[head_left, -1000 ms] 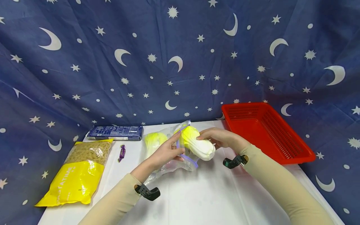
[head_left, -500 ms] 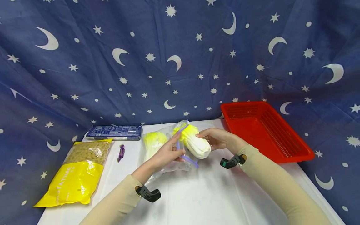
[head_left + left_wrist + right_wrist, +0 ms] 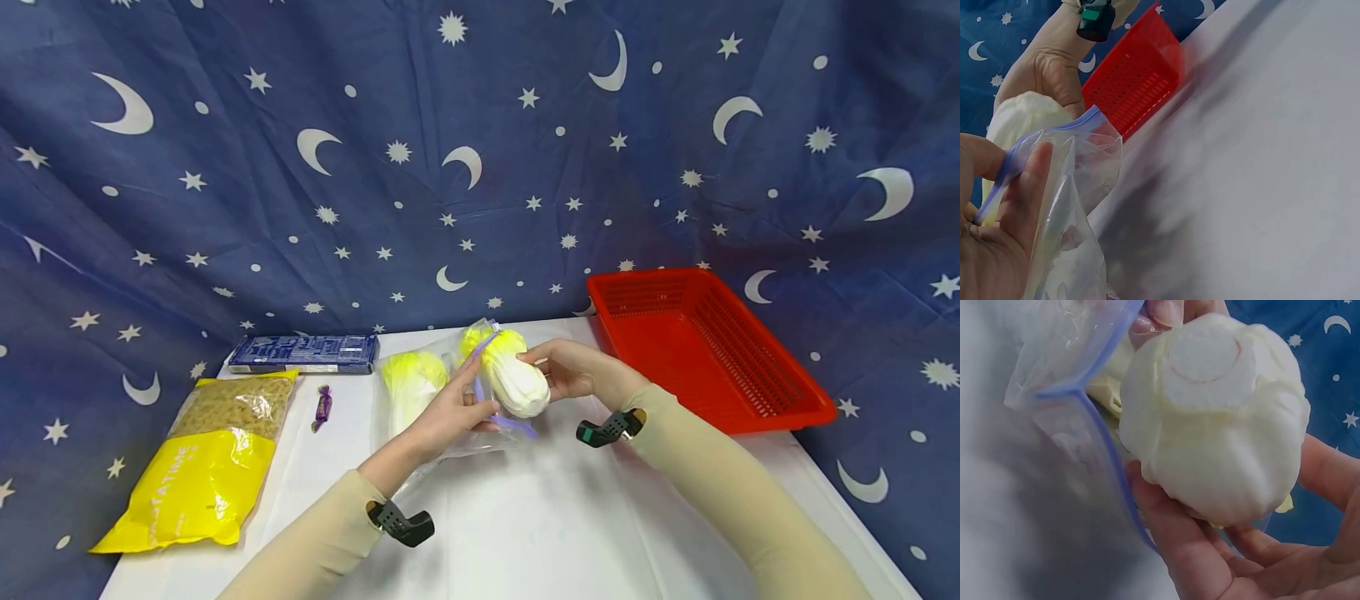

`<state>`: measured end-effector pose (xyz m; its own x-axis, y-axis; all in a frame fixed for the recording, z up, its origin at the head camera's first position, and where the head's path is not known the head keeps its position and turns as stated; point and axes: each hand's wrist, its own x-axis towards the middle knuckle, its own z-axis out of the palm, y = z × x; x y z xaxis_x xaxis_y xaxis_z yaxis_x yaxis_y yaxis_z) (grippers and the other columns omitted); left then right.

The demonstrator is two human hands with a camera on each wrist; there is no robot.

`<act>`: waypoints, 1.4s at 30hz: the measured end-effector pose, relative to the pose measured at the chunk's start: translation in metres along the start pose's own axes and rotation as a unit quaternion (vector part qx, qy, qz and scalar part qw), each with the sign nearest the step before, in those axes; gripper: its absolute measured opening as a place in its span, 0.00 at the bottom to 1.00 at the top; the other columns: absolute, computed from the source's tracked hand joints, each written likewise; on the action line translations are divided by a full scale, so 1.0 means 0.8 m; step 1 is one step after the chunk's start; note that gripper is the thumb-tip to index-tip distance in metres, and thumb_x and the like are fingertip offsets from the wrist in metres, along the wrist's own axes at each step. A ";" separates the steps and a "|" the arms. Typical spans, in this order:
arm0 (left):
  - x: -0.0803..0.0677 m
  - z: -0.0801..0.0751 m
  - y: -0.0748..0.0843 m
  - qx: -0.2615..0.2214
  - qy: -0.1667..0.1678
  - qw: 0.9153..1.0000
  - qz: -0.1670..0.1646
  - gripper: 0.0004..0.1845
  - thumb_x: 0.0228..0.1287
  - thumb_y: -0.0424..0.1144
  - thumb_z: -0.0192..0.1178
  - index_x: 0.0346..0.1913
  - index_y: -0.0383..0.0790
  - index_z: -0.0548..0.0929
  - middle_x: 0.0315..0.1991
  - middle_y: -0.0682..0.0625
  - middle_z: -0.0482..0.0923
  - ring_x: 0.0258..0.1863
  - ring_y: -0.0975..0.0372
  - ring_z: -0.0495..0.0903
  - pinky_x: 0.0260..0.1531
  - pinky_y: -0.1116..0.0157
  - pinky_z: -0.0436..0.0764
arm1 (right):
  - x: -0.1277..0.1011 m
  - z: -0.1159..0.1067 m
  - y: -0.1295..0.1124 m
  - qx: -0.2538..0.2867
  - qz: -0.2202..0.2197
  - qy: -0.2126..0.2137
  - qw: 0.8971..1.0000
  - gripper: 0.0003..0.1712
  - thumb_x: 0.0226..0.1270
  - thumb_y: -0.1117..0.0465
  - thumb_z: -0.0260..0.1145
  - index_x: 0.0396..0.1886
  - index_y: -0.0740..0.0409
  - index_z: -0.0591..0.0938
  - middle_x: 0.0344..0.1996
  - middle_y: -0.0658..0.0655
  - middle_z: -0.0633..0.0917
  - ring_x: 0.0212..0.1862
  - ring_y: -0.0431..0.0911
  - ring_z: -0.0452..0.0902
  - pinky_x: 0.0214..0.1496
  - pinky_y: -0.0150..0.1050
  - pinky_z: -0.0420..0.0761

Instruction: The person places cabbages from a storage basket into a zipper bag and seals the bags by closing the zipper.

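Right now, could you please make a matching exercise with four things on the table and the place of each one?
Things:
1. cabbage
2. pasta bag
3. red basket
4. wrapped candy

Places:
A. far right of the table
B. near left corner of the table
C. held in the right hand, at the mouth of the zip bag
D. between the pasta bag and the zip bag

Pairs: 1-C, 2-B, 3-A, 4-D
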<state>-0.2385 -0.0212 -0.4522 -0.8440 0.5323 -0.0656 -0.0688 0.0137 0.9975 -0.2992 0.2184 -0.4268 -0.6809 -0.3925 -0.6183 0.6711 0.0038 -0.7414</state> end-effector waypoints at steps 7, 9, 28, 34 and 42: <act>0.002 0.004 -0.001 -0.013 0.002 1.000 -0.009 0.49 0.71 0.25 0.60 0.84 0.45 0.42 0.83 0.56 0.29 0.37 0.57 0.85 0.41 0.62 0.88 | 0.003 0.004 0.005 -0.015 -0.012 0.015 1.000 0.30 0.72 0.55 0.64 0.68 0.62 0.67 0.53 0.66 0.77 0.46 0.53 0.82 0.48 0.50 0.87; 0.003 0.003 0.000 -0.006 0.003 1.000 -0.012 0.48 0.71 0.26 0.59 0.84 0.46 0.42 0.83 0.56 0.29 0.36 0.57 0.85 0.40 0.62 0.88 | 0.002 0.004 0.006 -0.023 -0.013 0.007 1.000 0.30 0.73 0.55 0.64 0.67 0.63 0.68 0.53 0.66 0.77 0.46 0.53 0.82 0.49 0.49 0.87; 0.001 -0.004 0.007 0.049 0.015 0.998 -0.024 0.48 0.66 0.28 0.56 0.84 0.43 0.42 0.83 0.53 0.31 0.33 0.57 0.84 0.40 0.61 0.88 | -0.007 -0.002 0.021 -0.102 -0.068 -0.056 0.991 0.41 0.66 0.57 0.66 0.75 0.63 0.64 0.50 0.62 0.82 0.47 0.53 0.83 0.47 0.50 0.88; 0.000 -0.002 0.009 0.011 0.016 0.999 -0.039 0.48 0.66 0.26 0.56 0.83 0.42 0.43 0.83 0.54 0.31 0.32 0.58 0.84 0.38 0.63 0.88 | -0.002 0.003 0.024 -0.116 -0.074 -0.012 0.990 0.41 0.65 0.56 0.69 0.74 0.62 0.66 0.50 0.63 0.82 0.47 0.54 0.83 0.46 0.48 0.88; 0.001 0.001 0.011 -0.006 0.017 0.999 -0.048 0.49 0.64 0.25 0.56 0.84 0.43 0.43 0.83 0.51 0.32 0.31 0.59 0.84 0.36 0.67 0.87 | -0.002 0.016 0.024 -0.183 -0.089 0.057 0.977 0.42 0.64 0.53 0.73 0.72 0.64 0.67 0.49 0.63 0.80 0.41 0.53 0.83 0.38 0.45 0.89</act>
<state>-0.2397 -0.0202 -0.4433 -0.8511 0.4993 -0.1623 -0.1567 0.0534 0.9862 -0.2813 0.2076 -0.4367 -0.8199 -0.3119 -0.4800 0.4031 0.2808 -0.8710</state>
